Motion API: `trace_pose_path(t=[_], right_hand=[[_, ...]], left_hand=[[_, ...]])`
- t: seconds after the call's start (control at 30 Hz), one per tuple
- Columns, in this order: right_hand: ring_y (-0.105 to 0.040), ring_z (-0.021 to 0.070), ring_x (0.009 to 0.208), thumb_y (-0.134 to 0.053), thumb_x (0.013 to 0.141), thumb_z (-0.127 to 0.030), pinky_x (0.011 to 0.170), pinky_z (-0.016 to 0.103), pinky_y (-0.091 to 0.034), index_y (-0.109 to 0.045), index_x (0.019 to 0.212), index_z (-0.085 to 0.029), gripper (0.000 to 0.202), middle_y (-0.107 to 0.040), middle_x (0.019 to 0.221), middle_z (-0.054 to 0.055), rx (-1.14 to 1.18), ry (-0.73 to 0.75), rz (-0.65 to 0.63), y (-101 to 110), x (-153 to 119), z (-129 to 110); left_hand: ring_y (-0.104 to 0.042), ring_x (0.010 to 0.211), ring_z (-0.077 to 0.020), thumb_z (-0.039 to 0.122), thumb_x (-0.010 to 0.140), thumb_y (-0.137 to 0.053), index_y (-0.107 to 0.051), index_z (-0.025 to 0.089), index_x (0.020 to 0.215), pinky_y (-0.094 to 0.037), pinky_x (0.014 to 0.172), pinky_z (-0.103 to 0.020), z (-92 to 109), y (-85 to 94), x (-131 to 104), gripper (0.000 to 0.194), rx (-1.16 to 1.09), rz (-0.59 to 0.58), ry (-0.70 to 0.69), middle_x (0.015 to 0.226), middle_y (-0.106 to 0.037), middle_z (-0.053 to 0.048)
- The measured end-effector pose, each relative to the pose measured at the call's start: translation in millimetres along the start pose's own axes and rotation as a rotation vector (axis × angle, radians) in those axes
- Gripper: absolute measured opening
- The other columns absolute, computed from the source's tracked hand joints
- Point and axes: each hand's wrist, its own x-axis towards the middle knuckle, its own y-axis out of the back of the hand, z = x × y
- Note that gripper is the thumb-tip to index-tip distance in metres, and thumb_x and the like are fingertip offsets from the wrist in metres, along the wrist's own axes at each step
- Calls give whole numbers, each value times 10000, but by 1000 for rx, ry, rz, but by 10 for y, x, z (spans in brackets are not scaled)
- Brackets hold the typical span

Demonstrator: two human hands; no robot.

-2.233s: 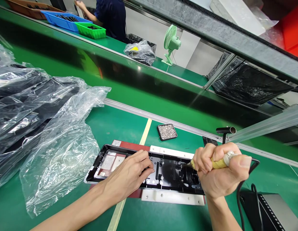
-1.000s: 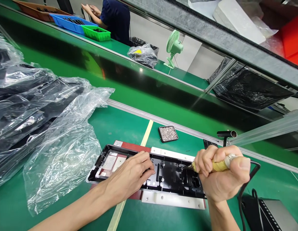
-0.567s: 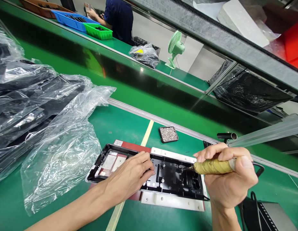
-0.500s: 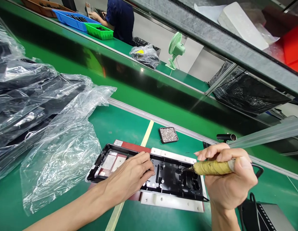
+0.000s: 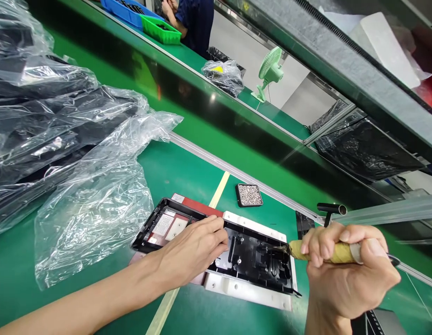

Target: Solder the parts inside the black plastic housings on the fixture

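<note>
Green workbench [image 5: 188, 172] spreads below us, with a mint-green fan [image 5: 271, 67] and a co-worker in a dark blue top [image 5: 200, 23] beyond it at the top of the frame. At lower centre, a long black plastic housing [image 5: 254, 271] slants down to the right, white strips [image 5: 251, 291] flanking its right half. Our left hand [image 5: 197, 244] rests on its middle, fingers bent; we cannot tell whether they pinch anything. Right of centre, our right hand [image 5: 352, 274] is wrapped around a yellow-handled soldering iron [image 5: 298, 250], its metal tip at the housing's right half. Above the housing sits a small black tray [image 5: 251, 205] of silvery metal pieces [image 5: 250, 194]. Clear plastic bags [image 5: 97, 218] crowd the left.
</note>
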Motion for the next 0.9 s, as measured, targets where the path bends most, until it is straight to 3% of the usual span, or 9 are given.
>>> trace_pose_path(t=[0.27,0.9], right_hand=[[-347,90,315,-509,851,-235,312,242,-380,-493,662,-210,192,-424,443,-69,51,-45,92,-89,-18,17],[-350,81,352,-502,953,-366,342,225,-391,-482,639,-206,353,-386,451,-73,75,-50,76,-105,-68,25]], left_hand=[[-558,796,-159,192,1037,-502,-673,161,866,-460,717,-306,4,4,0,244,-4,-8,-8,861,-600,-20],[-587,807,-161,187,1040,-491,-644,172,871,-447,674,-300,13,32,-28,229,-12,-2,8,869,-584,-16]])
